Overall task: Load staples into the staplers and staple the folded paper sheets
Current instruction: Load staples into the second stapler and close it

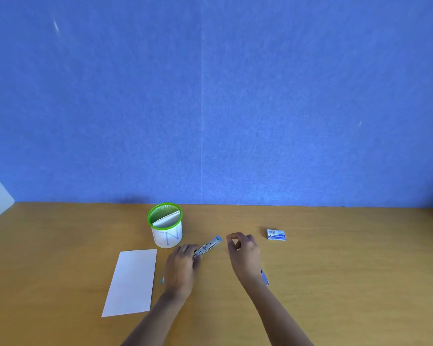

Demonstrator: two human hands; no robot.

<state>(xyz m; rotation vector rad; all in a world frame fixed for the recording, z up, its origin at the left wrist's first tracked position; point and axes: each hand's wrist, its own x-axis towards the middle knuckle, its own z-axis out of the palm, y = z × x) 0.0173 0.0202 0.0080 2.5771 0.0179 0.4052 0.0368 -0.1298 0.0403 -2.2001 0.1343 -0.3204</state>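
The left hand [183,265] lay low in the middle of the frame, its forearm rising from the bottom edge. Its fingers were curled round the near end of an opened stapler [208,247], whose metal channel pointed up and to the right. The right hand [244,253] hovered just right of that tip, apart from it. Its fingers were curled, with thumb and forefinger tips drawn together. Whether they pinched anything was too small to tell.

A second stapler [265,277] showed only as a sliver at the right edge of the right wrist, the rest hidden under the arm. A small blue bit at the left wrist could not be made out.

A folded sheet of paper [131,282] lay flat in the lower left, near the left hand. A green-rimmed cup [165,224] stood just above it with more paper inside. A box of staples [276,234] sat further right, well apart from the hands.

The table [348,270] ran bare to the right edge of the frame and met the blue wall [210,96] behind.
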